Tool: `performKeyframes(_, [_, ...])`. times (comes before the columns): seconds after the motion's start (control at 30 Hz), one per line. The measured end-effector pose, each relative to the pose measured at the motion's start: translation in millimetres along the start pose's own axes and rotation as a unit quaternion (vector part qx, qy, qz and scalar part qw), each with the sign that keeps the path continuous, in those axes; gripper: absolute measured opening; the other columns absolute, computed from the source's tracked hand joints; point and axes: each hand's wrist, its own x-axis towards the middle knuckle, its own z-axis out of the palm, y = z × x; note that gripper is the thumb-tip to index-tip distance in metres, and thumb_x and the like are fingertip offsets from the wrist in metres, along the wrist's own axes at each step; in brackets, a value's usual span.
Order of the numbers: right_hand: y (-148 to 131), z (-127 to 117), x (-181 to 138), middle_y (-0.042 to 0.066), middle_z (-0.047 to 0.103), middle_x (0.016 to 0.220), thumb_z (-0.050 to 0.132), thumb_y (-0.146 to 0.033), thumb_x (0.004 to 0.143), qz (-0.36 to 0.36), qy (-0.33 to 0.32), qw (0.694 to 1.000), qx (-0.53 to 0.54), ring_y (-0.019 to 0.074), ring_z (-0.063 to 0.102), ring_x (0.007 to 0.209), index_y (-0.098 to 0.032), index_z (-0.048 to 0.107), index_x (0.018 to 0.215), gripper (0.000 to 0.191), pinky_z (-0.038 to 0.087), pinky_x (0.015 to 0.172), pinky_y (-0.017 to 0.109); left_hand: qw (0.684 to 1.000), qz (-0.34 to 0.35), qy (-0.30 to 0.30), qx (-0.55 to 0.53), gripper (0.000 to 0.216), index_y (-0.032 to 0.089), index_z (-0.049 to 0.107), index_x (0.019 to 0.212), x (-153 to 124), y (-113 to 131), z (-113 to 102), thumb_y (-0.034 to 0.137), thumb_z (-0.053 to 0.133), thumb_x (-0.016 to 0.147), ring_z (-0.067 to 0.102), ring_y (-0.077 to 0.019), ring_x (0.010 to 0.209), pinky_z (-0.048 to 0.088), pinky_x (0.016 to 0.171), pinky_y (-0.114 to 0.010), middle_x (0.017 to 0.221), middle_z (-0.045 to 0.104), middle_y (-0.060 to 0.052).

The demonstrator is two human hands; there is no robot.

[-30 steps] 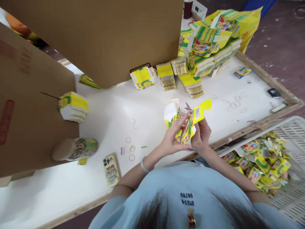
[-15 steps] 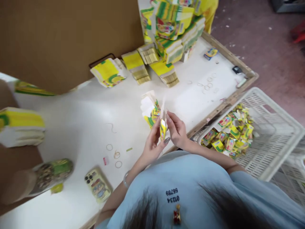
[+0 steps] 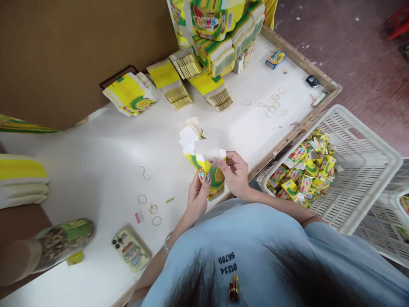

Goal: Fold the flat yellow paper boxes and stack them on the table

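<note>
A yellow and green carton [image 3: 217, 181] with a white open flap [image 3: 207, 148] is between my two hands over the table. My left hand [image 3: 198, 194] grips its left side, thumb on top and the other fingers partly hidden. My right hand [image 3: 237, 175] pinches the carton's upper right edge, near the base of the flap. Just beyond lies a small fanned pile of flat cartons [image 3: 189, 137], its white ends pointing away from me. The carton in hand partly covers this pile.
Bundles of flat cartons [image 3: 170, 83] line the table's far side, below a tall stack [image 3: 215, 53]. A white crate [image 3: 364, 175] of filled-looking small boxes [image 3: 306, 170] stands right of the wooden edge. Rubber bands [image 3: 153, 208], a phone [image 3: 131, 248] and a jar [image 3: 65, 238] lie leftward.
The carton, narrow and nearly edge-on before, now shows its broad printed face and a spread white flap. My left hand has moved slightly lower on it. The whole view has shifted a little.
</note>
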Motion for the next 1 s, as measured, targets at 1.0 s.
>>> performKeyframes(1.0, [-8.0,-69.0,-25.6,0.013,0.075,0.128,0.073,-0.058,0.088,-0.148,-0.273,0.948,-0.071,0.0269,0.073,0.117,-0.026,0.071,0.126,0.05,0.065,0.092,0.042,0.991,0.076,-0.038,0.101,0.054,0.019,0.076,0.113,-27.0,2.7,-13.9,0.064,0.048,0.1,0.058,-0.0117,0.055,0.049,0.052,-0.022,0.077,0.073,-0.006])
